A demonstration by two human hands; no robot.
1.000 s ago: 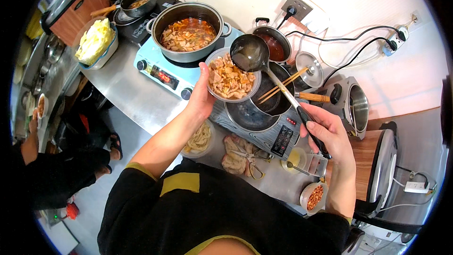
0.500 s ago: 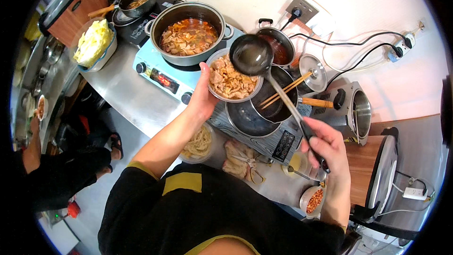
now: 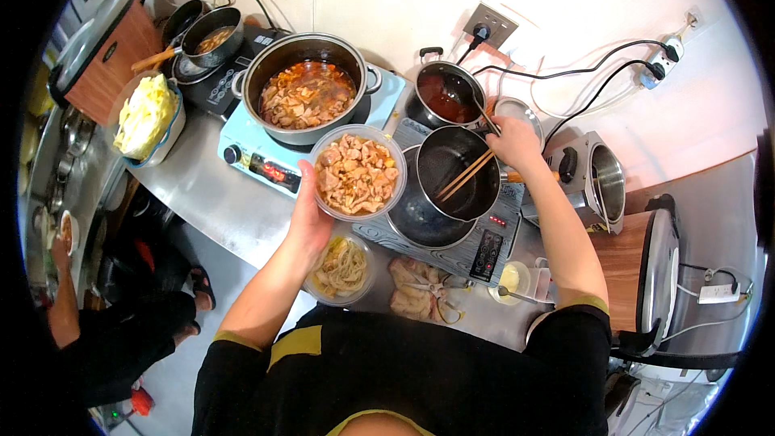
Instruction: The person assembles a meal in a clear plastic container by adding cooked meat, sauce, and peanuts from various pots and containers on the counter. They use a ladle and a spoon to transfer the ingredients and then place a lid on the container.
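I see my left hand (image 3: 311, 214) cupped under a clear plastic bowl (image 3: 358, 172) heaped with pale cooked meat pieces, its fingers wrapped around the near rim and holding it up over the desk (image 3: 206, 194), just in front of the big steel pot (image 3: 305, 89) of reddish stew. That pot sits on a light blue induction plate (image 3: 258, 163).

My right hand (image 3: 513, 144) is out over the back of the dark cooker (image 3: 476, 246), its fingers curled around a thin metal handle (image 3: 482, 113) that leans into the small pot of red sauce (image 3: 446, 97); I cannot tell what is at the sunken end. Just below that hand sits a black saucepan (image 3: 462, 182) with a pair of wooden chopsticks (image 3: 466, 175) resting across it, and the pan overlaps a larger dark wok (image 3: 420, 222) on the cooker.

Near my body a smaller clear bowl of noodles (image 3: 341, 268) stands at the desk's edge, right under the held bowl. Beside it lies a bag with scissors (image 3: 424, 295) on top. Far left sits a dish of chopped cabbage (image 3: 145, 117).
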